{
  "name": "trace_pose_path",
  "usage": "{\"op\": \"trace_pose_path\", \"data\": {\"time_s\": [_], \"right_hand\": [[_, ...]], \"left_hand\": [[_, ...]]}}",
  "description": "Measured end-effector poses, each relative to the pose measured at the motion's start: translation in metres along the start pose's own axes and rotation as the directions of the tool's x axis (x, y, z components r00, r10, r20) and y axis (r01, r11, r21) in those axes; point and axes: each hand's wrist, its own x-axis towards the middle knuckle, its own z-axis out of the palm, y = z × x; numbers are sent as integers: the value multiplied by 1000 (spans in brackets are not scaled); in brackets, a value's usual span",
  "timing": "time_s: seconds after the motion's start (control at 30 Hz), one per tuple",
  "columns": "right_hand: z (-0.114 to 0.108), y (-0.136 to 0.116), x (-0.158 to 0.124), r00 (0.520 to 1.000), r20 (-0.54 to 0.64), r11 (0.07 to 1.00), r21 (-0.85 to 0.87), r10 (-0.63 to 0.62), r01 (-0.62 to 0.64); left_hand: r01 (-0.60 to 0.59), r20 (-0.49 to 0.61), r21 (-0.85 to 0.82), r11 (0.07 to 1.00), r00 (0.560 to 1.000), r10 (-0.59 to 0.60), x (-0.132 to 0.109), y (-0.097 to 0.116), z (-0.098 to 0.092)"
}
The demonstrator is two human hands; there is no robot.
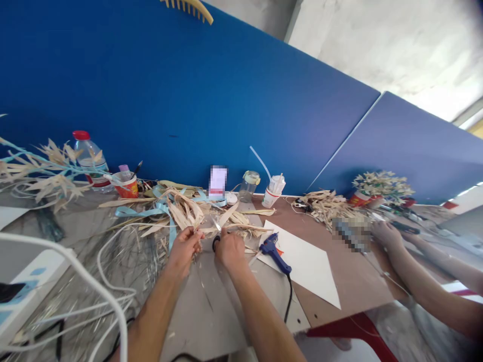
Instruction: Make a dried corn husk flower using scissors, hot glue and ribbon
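My left hand [184, 248] pinches a dry straw leaf [196, 227] at the edge of a pile of straw strips [188, 210]. My right hand [230, 248] is closed round a pair of black-handled scissors [216, 242] whose blades point up at the leaf between the two hands. A blue hot glue gun [274, 250] lies just right of my right hand, its black cord trailing toward me.
A white paper sheet [305, 264] lies on the brown table. Behind stand a water bottle [88, 158], a red cup [127, 186], a glass jar [249, 185] and a white cup [274, 188]. Another person's arms [422, 271] rest at the right. White cables [109, 281] lie left.
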Motion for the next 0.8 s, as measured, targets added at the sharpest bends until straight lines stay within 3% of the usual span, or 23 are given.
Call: {"op": "trace_pose_path", "data": {"time_s": [0.13,0.4,0.5,0.57,0.63,0.7,0.77,0.8], "right_hand": [[-9,0,6,996,92,1000,-24,-12,15],[-19,9,-8,993,97,998,-19,-62,64],[-24,10,-20,997,14,996,60,-69,68],[-25,9,-23,991,-124,962,262,-39,71],[-23,7,-21,984,-173,815,574,27,79],[-18,4,-16,995,-70,537,844,73,20],[-11,0,-11,997,30,263,964,74,-49],[-8,-2,-9,997,43,174,983,69,-54]], "left_hand": [[12,39,-10,1000,999,-11,-1,0,0],[-7,6,-68,998,1000,7,1,1,0],[6,1,-47,999,1000,-6,2,0,0],[20,-12,-34,999,1000,-20,3,-2,0],[36,-21,-31,999,999,-37,4,-4,-1],[44,-20,-29,999,999,-45,3,-5,0],[43,-10,-17,999,999,-43,2,-5,0],[42,-1,-3,999,999,-42,2,-5,1]]}}
